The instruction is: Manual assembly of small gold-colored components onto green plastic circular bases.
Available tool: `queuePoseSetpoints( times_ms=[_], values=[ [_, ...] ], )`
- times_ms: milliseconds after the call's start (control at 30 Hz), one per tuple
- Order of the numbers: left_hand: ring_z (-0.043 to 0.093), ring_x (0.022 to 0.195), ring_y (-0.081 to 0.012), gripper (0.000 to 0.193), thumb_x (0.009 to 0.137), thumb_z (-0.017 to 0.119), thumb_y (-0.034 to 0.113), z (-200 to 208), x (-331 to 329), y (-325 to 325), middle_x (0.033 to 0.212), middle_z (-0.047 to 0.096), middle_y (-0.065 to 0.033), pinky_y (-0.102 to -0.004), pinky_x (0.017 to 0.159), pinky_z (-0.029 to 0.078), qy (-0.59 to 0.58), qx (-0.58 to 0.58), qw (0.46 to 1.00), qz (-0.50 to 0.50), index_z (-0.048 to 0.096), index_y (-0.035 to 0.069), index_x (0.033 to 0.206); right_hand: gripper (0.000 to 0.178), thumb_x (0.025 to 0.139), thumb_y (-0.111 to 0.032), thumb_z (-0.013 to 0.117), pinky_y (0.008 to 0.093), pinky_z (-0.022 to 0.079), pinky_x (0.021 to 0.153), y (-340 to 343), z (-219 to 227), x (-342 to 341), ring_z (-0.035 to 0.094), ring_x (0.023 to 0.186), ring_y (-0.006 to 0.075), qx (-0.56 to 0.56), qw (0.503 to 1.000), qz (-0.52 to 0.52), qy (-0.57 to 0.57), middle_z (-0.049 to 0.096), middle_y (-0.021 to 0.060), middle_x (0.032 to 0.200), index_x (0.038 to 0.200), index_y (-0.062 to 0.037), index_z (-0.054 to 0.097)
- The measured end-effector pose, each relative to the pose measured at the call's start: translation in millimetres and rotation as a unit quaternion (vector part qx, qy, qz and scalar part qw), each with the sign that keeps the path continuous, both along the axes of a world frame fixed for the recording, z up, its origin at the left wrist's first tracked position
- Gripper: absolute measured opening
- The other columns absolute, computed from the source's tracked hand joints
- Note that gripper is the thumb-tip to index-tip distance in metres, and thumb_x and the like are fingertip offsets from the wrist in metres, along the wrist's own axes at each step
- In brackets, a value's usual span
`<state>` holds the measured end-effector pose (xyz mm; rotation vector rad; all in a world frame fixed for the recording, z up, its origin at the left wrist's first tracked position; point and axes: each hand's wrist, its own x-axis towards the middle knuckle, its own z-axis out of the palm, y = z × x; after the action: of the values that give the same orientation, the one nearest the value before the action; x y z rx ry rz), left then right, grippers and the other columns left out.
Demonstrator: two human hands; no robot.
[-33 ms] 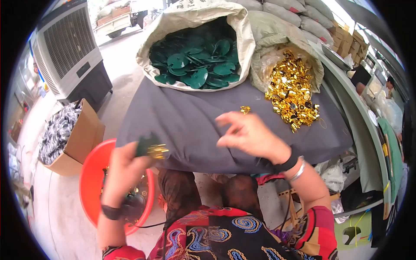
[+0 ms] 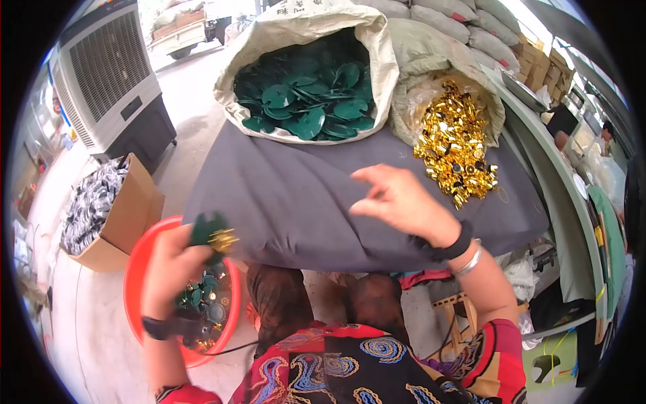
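My left hand grips a dark green plastic disc with a shiny gold cap on it, above the edge of the red basin. The hand is smeared by motion. Over the grey cloth-covered table, my right hand hovers with thumb and forefinger apart, and I see nothing between them. At the far right of the tabletop spreads a pile of gold caps, spilling from a sack. A big white sack full of notched green discs stands at the far side.
Inside the basin lie green discs and gold pieces. A cardboard box of silvery parts stands left of it, below a tall air cooler. Stacked sacks and cartons rise behind the table.
My left hand has moved left with the disc and gold cap, toward the basin. My right hand has shifted slightly right. A loose gold cap near its fingers no longer shows.
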<state>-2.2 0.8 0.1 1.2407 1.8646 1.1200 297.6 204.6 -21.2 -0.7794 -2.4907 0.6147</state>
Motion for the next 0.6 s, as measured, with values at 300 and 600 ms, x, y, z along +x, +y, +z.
queuePoseSetpoints(
  times_ms=[300, 600],
  values=[
    [0.063, 0.061, -0.0288, 0.032, 0.074, 0.066, 0.015, 2, -120, 11, 0.069, 0.062, -0.0183, -0.0375, 0.062, 0.049, 0.406, 0.039, 0.903, 0.133, 0.065, -0.006, 0.098, 0.029, 0.077, 0.0, 0.057, 0.0417, 0.051, 0.074, 72, -16, 21, 0.061, 0.087, 0.0334, 0.262, 0.931, -0.009, -0.255, 0.06, 0.0157, 0.092, 0.105, -0.0029, 0.063],
    [0.061, 0.046, -0.0184, 0.03, 0.084, 0.065, 0.021, 8, -65, 231, 0.065, 0.061, -0.0107, -0.0296, 0.039, 0.047, 0.185, -0.023, 0.981, 0.06, 0.062, -0.007, 0.094, 0.016, 0.07, 0.001, 0.06, 0.0446, 0.051, 0.075, 60, -11, 17, 0.061, 0.082, 0.0363, 0.253, 0.943, -0.025, -0.215, 0.06, 0.0173, 0.084, 0.086, 0.0, 0.059]
  ],
)
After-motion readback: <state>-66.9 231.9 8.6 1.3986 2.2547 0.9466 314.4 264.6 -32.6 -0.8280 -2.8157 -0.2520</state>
